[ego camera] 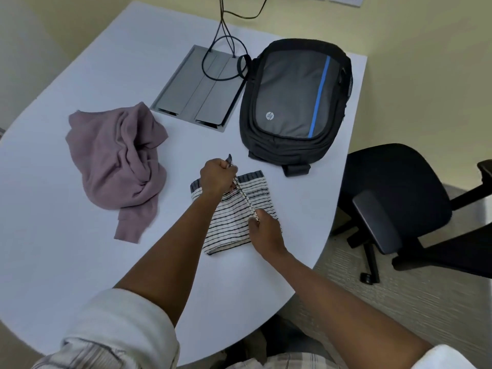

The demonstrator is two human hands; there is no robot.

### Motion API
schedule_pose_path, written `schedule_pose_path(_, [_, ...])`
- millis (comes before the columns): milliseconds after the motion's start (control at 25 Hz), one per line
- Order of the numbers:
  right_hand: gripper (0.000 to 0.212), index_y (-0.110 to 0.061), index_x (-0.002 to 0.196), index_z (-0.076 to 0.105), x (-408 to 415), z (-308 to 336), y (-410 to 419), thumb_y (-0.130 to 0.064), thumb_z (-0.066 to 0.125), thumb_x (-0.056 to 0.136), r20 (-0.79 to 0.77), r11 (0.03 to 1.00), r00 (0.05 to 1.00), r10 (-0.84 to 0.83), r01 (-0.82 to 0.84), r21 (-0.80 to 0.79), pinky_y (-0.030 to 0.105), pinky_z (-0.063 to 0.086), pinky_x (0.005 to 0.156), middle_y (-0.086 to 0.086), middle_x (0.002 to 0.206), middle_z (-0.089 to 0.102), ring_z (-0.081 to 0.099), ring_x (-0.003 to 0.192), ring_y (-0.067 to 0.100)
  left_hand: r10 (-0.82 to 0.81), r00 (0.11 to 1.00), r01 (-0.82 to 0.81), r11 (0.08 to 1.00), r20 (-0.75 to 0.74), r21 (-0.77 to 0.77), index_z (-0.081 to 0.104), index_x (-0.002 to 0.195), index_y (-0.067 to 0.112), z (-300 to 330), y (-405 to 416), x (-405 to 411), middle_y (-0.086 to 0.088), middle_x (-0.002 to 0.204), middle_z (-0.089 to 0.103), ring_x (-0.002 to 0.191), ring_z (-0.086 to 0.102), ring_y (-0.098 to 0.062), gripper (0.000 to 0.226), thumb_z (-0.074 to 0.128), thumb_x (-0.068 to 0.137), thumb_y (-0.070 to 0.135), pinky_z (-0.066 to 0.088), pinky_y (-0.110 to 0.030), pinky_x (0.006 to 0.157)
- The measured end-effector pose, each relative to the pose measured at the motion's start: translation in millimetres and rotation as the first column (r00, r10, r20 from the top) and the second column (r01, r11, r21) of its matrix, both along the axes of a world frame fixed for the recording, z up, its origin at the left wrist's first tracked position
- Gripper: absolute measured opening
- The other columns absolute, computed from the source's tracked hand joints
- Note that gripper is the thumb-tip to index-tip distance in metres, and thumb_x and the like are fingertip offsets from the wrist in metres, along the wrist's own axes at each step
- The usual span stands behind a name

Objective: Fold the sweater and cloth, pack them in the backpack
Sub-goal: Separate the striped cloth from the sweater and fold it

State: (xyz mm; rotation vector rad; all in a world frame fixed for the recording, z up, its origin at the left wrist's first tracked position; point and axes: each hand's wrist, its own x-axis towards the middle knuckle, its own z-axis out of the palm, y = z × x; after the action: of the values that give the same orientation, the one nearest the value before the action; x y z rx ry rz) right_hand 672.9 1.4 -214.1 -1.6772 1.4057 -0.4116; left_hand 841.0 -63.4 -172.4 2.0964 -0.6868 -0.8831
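Observation:
A white cloth with dark stripes (234, 222) lies partly folded on the white table (80, 262), near its right edge. My left hand (217, 177) grips the cloth's far corner and lifts it. My right hand (265, 230) pinches the raised fold at its near end, so a taut edge runs between both hands. A crumpled mauve sweater (117, 158) lies to the left, apart from both hands. The black and grey backpack (295, 102) with a blue stripe lies flat beyond the cloth, and its zips look closed.
A grey cable hatch (199, 89) is set in the table beside the backpack, with black cables (226, 38) running into it. A black office chair (399, 203) stands right of the table's curved edge.

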Motion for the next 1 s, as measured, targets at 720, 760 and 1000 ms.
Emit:
schedule_pose_path(720, [0.058, -0.009, 0.129, 0.056, -54, -48, -44, 0.006, 0.065, 0.074, -0.342, 0.9, 0.913, 0.222, -0.327, -0.287, 0.039, 0.053, 0.083, 0.009, 0.125, 0.06, 0.059, 0.105, 0.028, -0.348, 0.854, 0.321, 0.938, 0.387, 0.134, 0.058, 0.132, 0.013, -71, 55, -39, -0.007, 0.135, 0.059, 0.124, 0.055, -0.025, 0.041, 0.063, 0.093, 0.025, 0.043, -0.034, 0.1])
schedule_pose_path(760, [0.059, -0.009, 0.129, 0.057, -55, -50, -44, 0.005, 0.068, 0.072, -0.353, 0.864, 0.893, 0.28, -0.395, -0.313, 0.04, 0.052, 0.088, 0.009, 0.128, 0.06, 0.06, 0.11, 0.028, -0.378, 0.828, 0.346, 0.926, 0.415, 0.153, 0.055, 0.135, 0.015, -75, 73, -40, -0.006, 0.142, 0.054, 0.129, 0.05, -0.026, 0.045, 0.063, 0.093, 0.028, 0.041, -0.037, 0.105])
schedule_pose_path(1000, [0.08, -0.009, 0.128, 0.062, -73, -69, -43, -0.012, 0.093, 0.055, -0.441, 0.691, 0.675, 0.591, -0.706, -0.154, 0.052, 0.05, 0.097, 0.014, 0.136, 0.059, 0.06, 0.12, 0.036, -0.655, 0.614, 0.503, 0.755, 0.442, 0.42, 0.04, 0.147, 0.015, -101, 157, -31, -0.004, 0.159, 0.031, 0.146, 0.029, -0.025, 0.064, 0.061, 0.091, 0.039, 0.018, -0.04, 0.12])
